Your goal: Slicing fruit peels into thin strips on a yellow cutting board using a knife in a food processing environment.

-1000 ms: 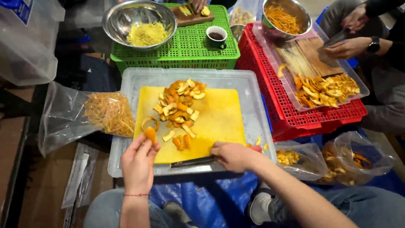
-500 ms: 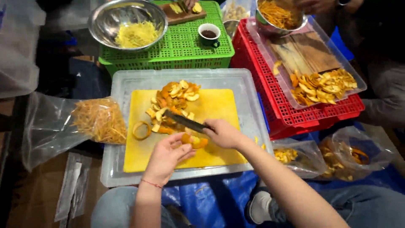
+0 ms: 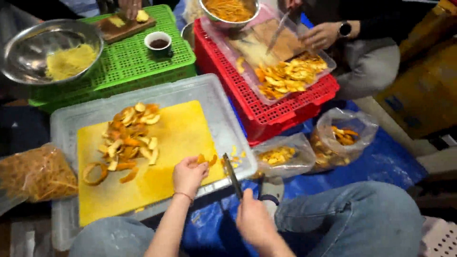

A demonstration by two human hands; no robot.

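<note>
Orange peel pieces [image 3: 205, 159], judged light, limp and slippery, best pinched at their edges, are clamped in the left hand [image 3: 188, 174] at the yellow cutting board's [image 3: 176, 138] edge, while a knife [image 3: 232, 176] is gripped in the closed right hand [image 3: 254, 220].

Right hand [image 3: 254, 222] motion-blurred, grip on the dark-bladed knife [image 3: 232, 175] unreadable; handle hidden in the fist. Left hand [image 3: 189, 175] covers most of the orange peel pieces [image 3: 205, 159] it pinches. Round steel mixing bowl [image 3: 40, 50] cut by left edge, clear plastic bag of shredded peel [image 3: 33, 173] too. Co-worker's hand [image 3: 322, 34]: body out of view.
</note>
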